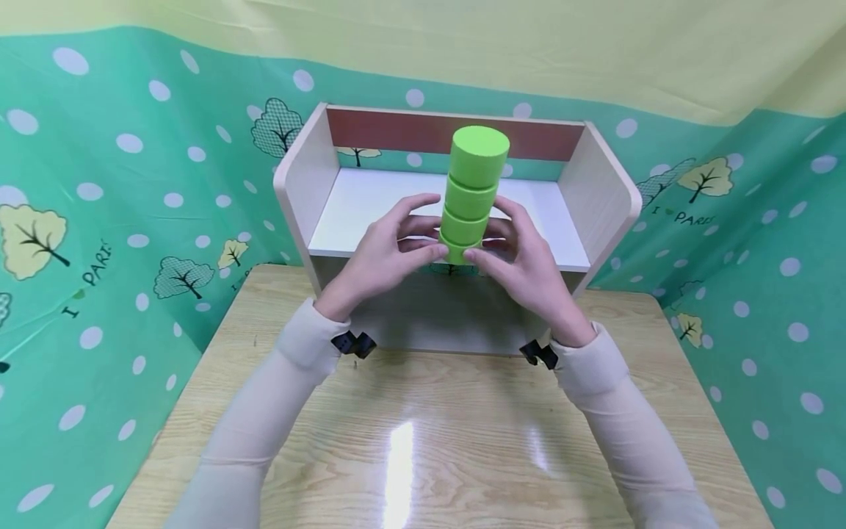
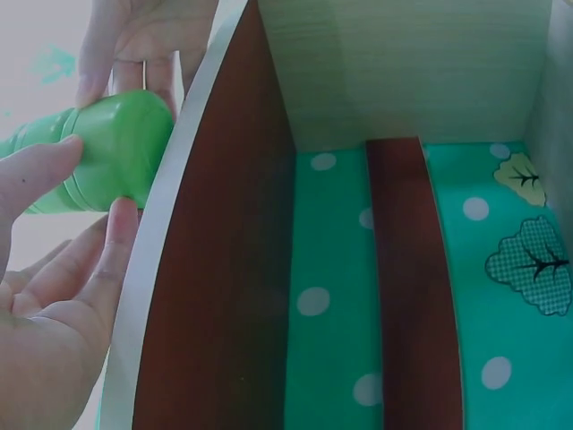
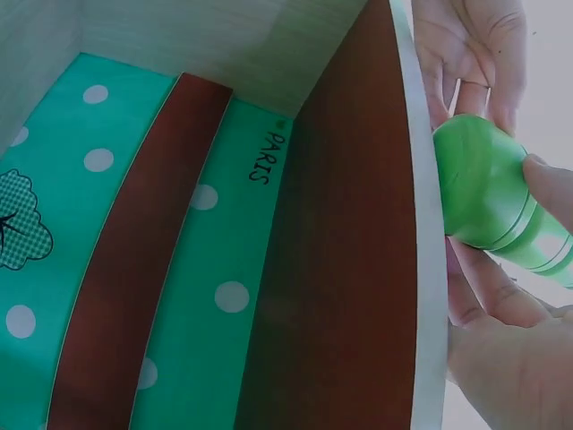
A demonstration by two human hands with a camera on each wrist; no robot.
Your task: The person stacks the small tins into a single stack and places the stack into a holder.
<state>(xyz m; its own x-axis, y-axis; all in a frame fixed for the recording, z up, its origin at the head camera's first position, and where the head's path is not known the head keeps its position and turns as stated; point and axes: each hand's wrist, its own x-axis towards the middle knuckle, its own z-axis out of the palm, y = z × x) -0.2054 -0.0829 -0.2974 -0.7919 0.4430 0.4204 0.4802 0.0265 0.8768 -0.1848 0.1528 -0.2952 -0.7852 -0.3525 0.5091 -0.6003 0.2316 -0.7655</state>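
A bright green ribbed cylinder (image 1: 471,180), made of several round sections with grooves between them, stands upright in the head view. My left hand (image 1: 385,250) holds its lower part from the left, thumb in front and fingers behind. From the right, my right hand (image 1: 526,261) grips the same part, thumb in front too. The cylinder's lower end lies at the front edge of the white shelf board (image 1: 390,192); whether it touches the board cannot be told. Both wrist views show this smooth green end (image 2: 134,148) between the two hands.
The small shelf unit has tall side panels (image 1: 611,173) and a red-brown back rail (image 1: 396,131). Beneath its board is a lower compartment (image 1: 436,316). It stands on a wooden table (image 1: 463,441). A green dotted cloth (image 1: 132,169) hangs behind and at both sides.
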